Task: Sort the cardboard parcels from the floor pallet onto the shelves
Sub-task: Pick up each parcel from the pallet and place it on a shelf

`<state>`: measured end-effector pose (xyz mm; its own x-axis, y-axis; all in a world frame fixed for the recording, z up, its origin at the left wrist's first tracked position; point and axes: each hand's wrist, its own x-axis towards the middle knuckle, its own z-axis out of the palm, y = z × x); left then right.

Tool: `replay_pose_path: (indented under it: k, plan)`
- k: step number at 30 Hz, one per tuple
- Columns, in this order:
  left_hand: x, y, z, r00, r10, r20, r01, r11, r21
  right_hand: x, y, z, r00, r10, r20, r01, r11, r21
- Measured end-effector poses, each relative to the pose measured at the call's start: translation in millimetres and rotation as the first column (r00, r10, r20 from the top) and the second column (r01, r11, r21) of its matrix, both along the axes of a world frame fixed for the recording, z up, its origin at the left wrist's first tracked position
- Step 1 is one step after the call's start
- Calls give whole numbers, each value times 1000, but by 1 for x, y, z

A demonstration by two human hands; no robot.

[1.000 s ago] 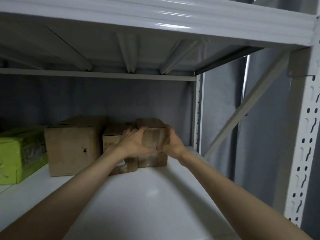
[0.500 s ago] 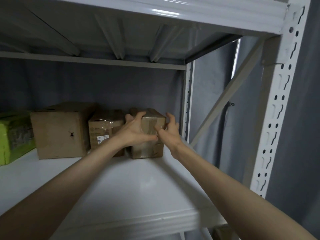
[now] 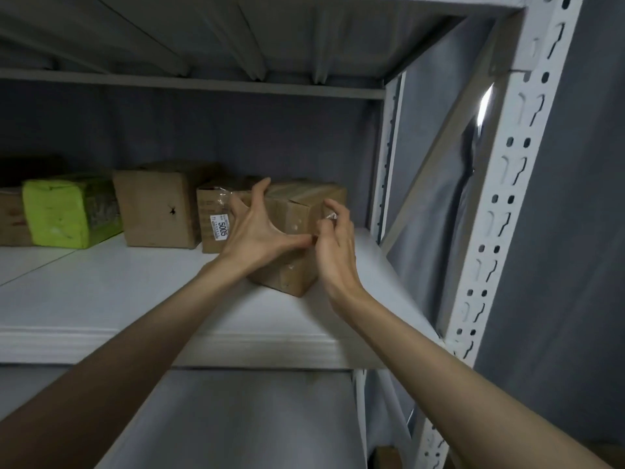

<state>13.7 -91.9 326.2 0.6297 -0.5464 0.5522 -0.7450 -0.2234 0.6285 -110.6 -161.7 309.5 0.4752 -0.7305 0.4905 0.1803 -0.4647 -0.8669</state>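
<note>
Four parcels are sitting in a row along the back of the shelf (image 3: 101,292); the rightmost parcel (image 3: 301,211) is lying nearest the upright post (image 3: 507,184).

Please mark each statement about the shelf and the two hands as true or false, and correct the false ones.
1. Both hands are at the rightmost cardboard parcel on the white shelf. True: the left hand and the right hand meet at its front.
2. The parcel with the label 5005 stands to the right of that parcel. False: it stands to its left.
3. A bright green package lies on the same shelf. True.
4. The rightmost parcel lies on the floor pallet. False: it rests on the shelf.
5. The large box with a dark mark stands between the green package and the labelled parcel. True.
</note>
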Motion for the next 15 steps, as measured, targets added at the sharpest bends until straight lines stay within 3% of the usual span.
replay_pose_path:
  k: [6,15]
  plan:
    - [-7,-1,-15,997,79,-14,-79,996,-42,-27,5,-1,984,160,-79,-160,987,4]
    - [-44,37,-22,999,30,-45,-35,991,-132,-97,-11,-45,967,132,-217,-100,983,156]
